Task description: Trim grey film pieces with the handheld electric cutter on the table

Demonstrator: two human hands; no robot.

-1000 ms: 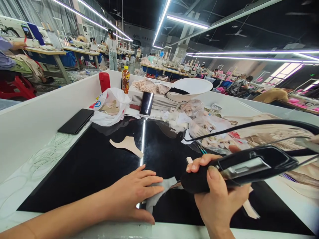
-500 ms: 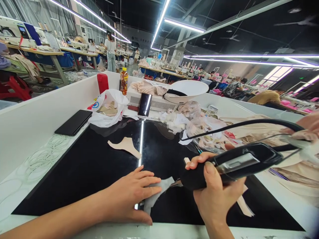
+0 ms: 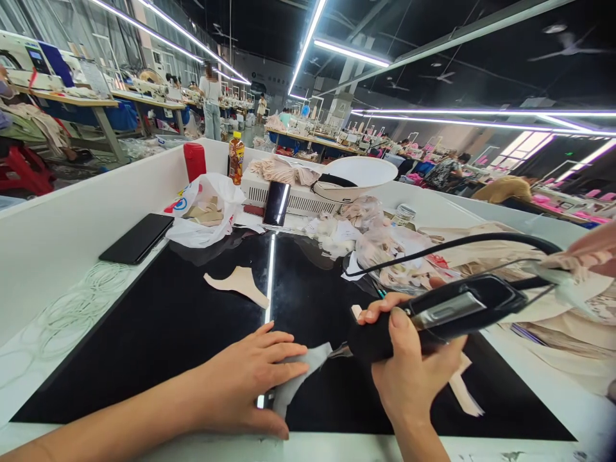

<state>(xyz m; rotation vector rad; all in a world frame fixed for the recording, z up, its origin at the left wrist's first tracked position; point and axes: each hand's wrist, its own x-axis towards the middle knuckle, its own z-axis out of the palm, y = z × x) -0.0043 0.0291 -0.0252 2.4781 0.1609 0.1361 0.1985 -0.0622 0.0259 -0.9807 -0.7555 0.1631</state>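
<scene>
My left hand (image 3: 262, 372) lies flat with its fingers spread, pressing on a small grey fabric piece (image 3: 308, 369) at the front of the black mat (image 3: 183, 346). Part of that piece is hidden under the palm. In my right hand (image 3: 409, 372) is a black corded hand tool (image 3: 452, 308), the fingers wrapped round its body. Its narrow metal tip points left and is at the right corner of the grey fabric; whether it touches cannot be seen. A curved beige fabric piece (image 3: 240, 283) lies farther back. Beige strips (image 3: 466, 388) are partly hidden behind my right hand.
Low white walls (image 3: 86, 218) border the table. Along its back stand a white plastic bag (image 3: 206, 212), a drink bottle (image 3: 235, 160) and a dark phone-like slab (image 3: 276, 203). Bagged scraps (image 3: 389, 250) and beige fabric (image 3: 553, 340) pile up at right. A black tablet (image 3: 137, 239) rests at left.
The whole view has shifted slightly, so everything sits a little farther left. Both hands keep their places on the fabric and the tool.
</scene>
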